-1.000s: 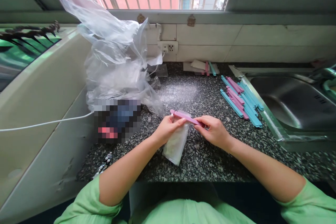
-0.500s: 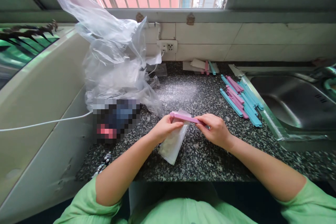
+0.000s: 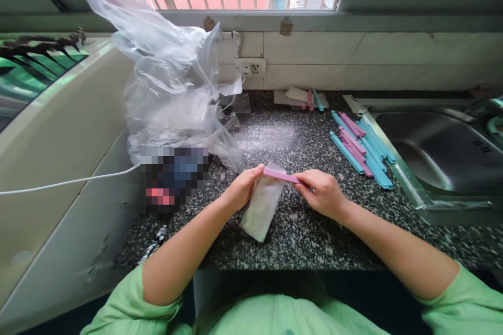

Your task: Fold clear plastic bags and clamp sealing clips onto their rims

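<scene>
Pink sealing clip [image 3: 281, 175] across top of clear plastic bag [image 3: 261, 209], between my hands, above counter [image 3: 310, 241].
My right hand [image 3: 322, 193] pinches the clip's right end, likely to steady it; my left hand [image 3: 244, 188] is narrow at the other end, can't tell if gripping clip or bag edge. Bag slants toward me, probably so its mouth meets the clip. Loose pink and blue clips [image 3: 353, 141] lie beside sink [image 3: 428, 152], probably for easy reach.

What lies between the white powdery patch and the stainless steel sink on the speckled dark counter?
A pile of long pink and blue plastic clips, plus some bare counter, as the head view shows.
</scene>
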`<state>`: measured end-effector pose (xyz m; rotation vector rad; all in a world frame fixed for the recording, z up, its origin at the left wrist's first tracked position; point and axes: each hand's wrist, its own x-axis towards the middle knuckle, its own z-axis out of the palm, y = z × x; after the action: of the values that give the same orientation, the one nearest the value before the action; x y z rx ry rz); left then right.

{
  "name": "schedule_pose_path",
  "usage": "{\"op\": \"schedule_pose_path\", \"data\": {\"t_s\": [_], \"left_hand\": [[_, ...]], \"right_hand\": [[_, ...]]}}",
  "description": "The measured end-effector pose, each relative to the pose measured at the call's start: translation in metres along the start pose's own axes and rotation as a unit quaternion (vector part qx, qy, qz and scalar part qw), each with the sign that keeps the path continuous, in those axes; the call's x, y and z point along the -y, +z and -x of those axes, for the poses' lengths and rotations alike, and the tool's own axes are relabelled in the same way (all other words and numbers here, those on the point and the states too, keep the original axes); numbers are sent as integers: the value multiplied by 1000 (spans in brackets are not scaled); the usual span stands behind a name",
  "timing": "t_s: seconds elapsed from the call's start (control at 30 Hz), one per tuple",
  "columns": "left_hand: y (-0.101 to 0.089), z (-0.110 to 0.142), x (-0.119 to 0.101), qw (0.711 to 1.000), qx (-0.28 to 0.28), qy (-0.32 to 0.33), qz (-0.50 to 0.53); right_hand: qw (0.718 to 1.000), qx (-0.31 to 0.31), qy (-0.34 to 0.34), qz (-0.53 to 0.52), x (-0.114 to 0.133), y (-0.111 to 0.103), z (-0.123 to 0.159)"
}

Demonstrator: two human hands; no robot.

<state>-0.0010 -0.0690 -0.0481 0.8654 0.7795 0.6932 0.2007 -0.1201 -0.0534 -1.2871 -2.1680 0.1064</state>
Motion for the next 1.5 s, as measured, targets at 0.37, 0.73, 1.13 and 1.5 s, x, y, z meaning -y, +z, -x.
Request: {"op": "schedule_pose_path", "data": {"t_s": [0.37, 0.73, 1.13, 1.5], "left_hand": [[-5, -9, 18, 993, -76, 57, -68], [1, -6, 19, 993, -83, 55, -71], [4, -6, 22, 992, -96, 76, -30], [2, -10, 26, 995, -87, 42, 36]], "right_hand": [[994, 32, 8, 102, 4, -1, 1], [996, 30, 7, 87, 1, -1, 3], [996, 23, -8, 81, 1, -4, 1], [996, 0, -27, 84, -3, -2, 1]]}}
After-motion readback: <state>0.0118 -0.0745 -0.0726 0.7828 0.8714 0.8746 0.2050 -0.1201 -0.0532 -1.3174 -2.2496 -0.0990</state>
